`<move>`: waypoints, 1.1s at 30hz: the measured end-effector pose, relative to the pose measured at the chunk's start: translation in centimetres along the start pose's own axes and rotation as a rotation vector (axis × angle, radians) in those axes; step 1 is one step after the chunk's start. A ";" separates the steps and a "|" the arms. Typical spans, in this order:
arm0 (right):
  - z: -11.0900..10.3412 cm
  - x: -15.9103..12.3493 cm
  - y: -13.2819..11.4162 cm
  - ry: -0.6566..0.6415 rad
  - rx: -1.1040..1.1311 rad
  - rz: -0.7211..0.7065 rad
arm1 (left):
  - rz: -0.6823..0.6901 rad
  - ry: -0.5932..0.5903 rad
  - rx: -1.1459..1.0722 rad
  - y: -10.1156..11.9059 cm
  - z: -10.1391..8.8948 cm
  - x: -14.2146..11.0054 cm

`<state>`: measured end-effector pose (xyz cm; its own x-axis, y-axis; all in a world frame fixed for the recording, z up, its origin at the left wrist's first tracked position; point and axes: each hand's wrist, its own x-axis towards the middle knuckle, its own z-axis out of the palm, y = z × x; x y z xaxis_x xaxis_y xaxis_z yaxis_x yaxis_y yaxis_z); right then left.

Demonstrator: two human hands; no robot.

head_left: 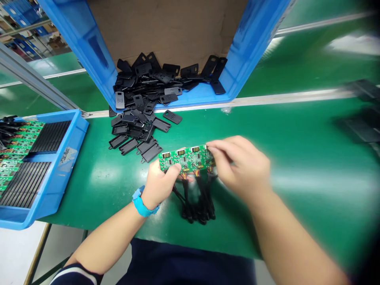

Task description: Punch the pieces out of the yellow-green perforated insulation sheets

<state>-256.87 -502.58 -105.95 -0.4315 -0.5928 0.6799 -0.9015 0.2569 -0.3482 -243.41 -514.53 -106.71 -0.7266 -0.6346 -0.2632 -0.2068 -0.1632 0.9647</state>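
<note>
A green circuit board panel [190,159] with several small digit displays is held above the bench, tilted toward me. My left hand [162,178] grips its left end, thumb on top; a blue band circles that wrist. At the panel's right end, my right hand [240,166] pinches the corner between thumb and forefinger. Those fingers partly cover the last section of the panel. Black cables [197,202] with coloured wire ends hang from the panel's near edge, their plugs bunched together low over the bench.
A tipped blue bin [192,106] lined with cardboard spills black plastic covers [139,91] toward a pile of black cases [150,150] on the green bench [297,158]. At left, a blue tray [56,194] holds circuit boards and black parts in rows. Blurred black items [363,122] lie far right.
</note>
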 end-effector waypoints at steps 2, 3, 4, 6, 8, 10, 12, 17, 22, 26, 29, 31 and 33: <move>-0.1 0.0 0.1 -0.006 0.015 0.006 | -0.004 -0.002 -0.003 0.0 0.0 0.0; -0.1 0.1 0.2 -0.011 0.024 0.007 | -0.005 0.001 -0.008 0.0 0.0 0.0; -0.1 0.1 0.2 -0.019 0.034 0.005 | -0.006 0.002 -0.016 0.0 0.0 0.1; -0.2 0.1 0.3 -0.040 0.057 -0.004 | -0.020 -0.011 -0.047 0.0 0.1 0.1; -0.2 0.0 0.2 -0.055 0.067 -0.010 | -0.034 -0.027 -0.085 -0.1 0.1 0.1; -0.2 0.0 0.1 -0.053 0.055 -0.010 | -0.039 -0.028 -0.098 -0.1 0.1 0.1; -0.2 0.0 0.0 -0.047 0.037 -0.015 | -0.034 -0.019 -0.079 -0.1 0.1 0.1; -0.3 0.1 0.0 -0.051 0.016 -0.028 | -0.028 -0.031 -0.056 0.0 0.1 0.0; -0.1 0.4 -0.3 -0.038 -0.120 -0.076 | -0.041 -0.056 -0.107 0.2 0.1 0.0; 0.1 0.5 -0.6 -0.028 -0.202 0.005 | -0.043 -0.079 -0.169 0.5 0.3 0.0; -0.3 0.5 -0.2 0.020 -0.211 0.125 | -0.059 -0.085 -0.192 0.6 0.4 -0.2; -0.7 0.5 0.4 0.093 -0.228 0.198 | -0.073 -0.087 -0.208 0.8 0.5 -0.3; -1.0 0.4 1.1 0.162 -0.247 0.242 | -0.085 -0.084 -0.229 0.9 0.5 -0.4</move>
<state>-258.07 -501.76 -105.37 -0.6144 -0.3690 0.6974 -0.7448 0.5630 -0.3583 -243.68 -514.02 -105.79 -0.7668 -0.5481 -0.3341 -0.1223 -0.3862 0.9143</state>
